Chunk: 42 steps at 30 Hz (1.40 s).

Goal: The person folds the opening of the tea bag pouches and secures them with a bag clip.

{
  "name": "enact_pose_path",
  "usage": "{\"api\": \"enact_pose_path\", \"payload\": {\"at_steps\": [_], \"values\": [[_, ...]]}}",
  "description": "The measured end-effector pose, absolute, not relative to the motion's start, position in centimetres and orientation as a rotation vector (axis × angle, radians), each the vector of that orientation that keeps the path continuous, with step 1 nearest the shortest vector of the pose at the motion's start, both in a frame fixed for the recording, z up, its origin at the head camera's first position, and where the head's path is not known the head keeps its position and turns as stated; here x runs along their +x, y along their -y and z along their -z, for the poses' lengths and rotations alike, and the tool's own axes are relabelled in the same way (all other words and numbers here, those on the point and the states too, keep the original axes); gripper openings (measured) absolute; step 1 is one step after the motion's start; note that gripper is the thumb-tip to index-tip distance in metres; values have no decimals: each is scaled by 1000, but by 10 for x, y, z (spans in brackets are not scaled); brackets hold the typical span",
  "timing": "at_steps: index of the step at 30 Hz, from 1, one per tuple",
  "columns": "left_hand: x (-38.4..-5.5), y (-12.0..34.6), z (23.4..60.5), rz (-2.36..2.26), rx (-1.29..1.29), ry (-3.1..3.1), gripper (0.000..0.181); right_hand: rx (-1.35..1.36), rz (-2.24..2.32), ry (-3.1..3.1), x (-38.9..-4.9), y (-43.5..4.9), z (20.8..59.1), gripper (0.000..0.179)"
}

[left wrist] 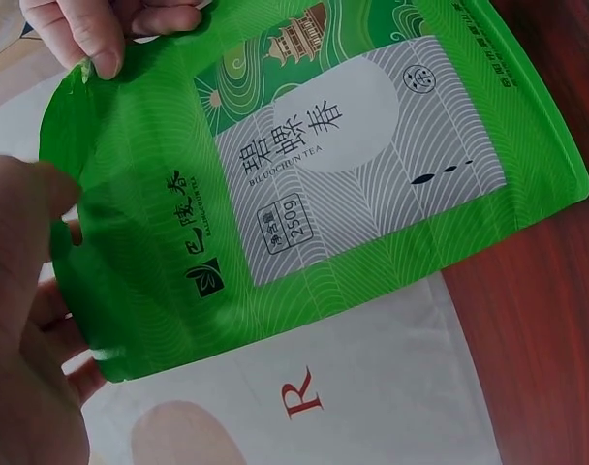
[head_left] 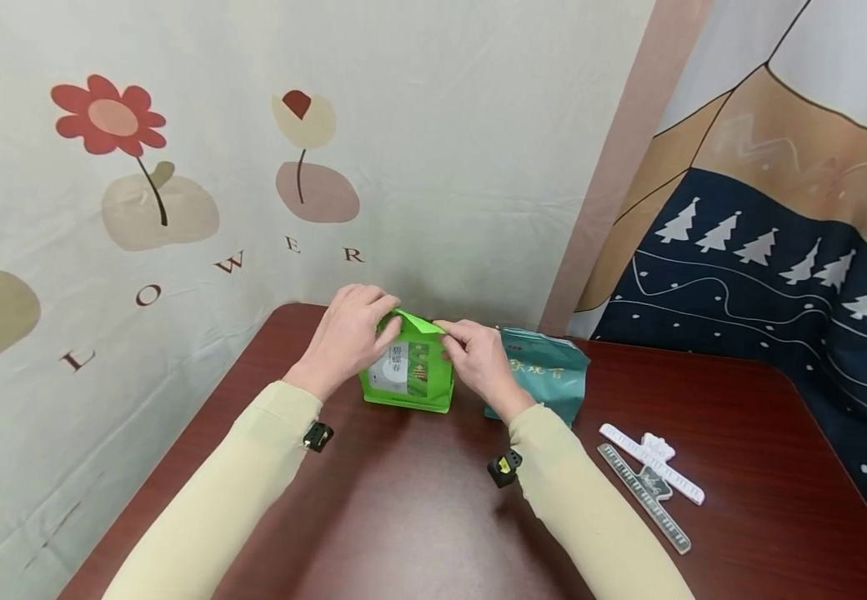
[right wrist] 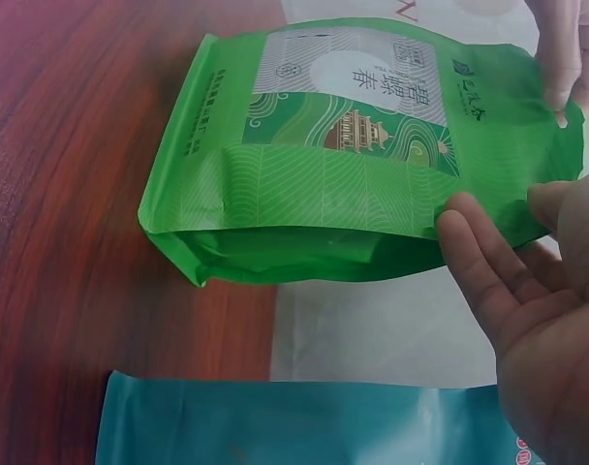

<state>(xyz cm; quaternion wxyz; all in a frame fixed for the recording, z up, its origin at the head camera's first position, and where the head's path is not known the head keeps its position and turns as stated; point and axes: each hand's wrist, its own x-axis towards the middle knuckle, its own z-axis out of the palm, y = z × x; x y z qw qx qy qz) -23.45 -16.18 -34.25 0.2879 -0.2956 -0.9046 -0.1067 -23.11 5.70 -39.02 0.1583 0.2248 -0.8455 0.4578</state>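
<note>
A bright green tea bag (head_left: pixel 398 377) with a grey label stands upright near the back of the table. Its top edge is folded over toward the front. My left hand (head_left: pixel 353 335) pinches the top left corner, thumb in front and fingers behind, as the left wrist view shows. At the top right corner my right hand (head_left: pixel 481 358) pinches the bag between thumb and fingers, with other fingertips against its side in the right wrist view. A teal bag (head_left: pixel 551 372) with gold characters stands just behind and right of my right hand.
Two long sealing clips lie on the table's right side, a white clip (head_left: pixel 653 463) and a clear grey clip (head_left: pixel 645 497) in front of it. Behind the dark red table (head_left: pixel 403 517) hangs a printed curtain (head_left: pixel 463 150), close to its back edge.
</note>
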Motion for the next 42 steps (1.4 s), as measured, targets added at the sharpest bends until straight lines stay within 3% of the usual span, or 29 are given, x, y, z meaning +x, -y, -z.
{"api": "enact_pose_path", "payload": {"at_steps": [10,28,42], "values": [[-234,160,341,331,-788,2478,34,639,-1267,2474,-229,-58,388,27],[-232,161,339,331,-799,2517,25,746,-1195,2508,-227,-61,388,37],[-231,159,338,292,-813,2532,19,633,-1257,2547,-229,-57,387,26]]}}
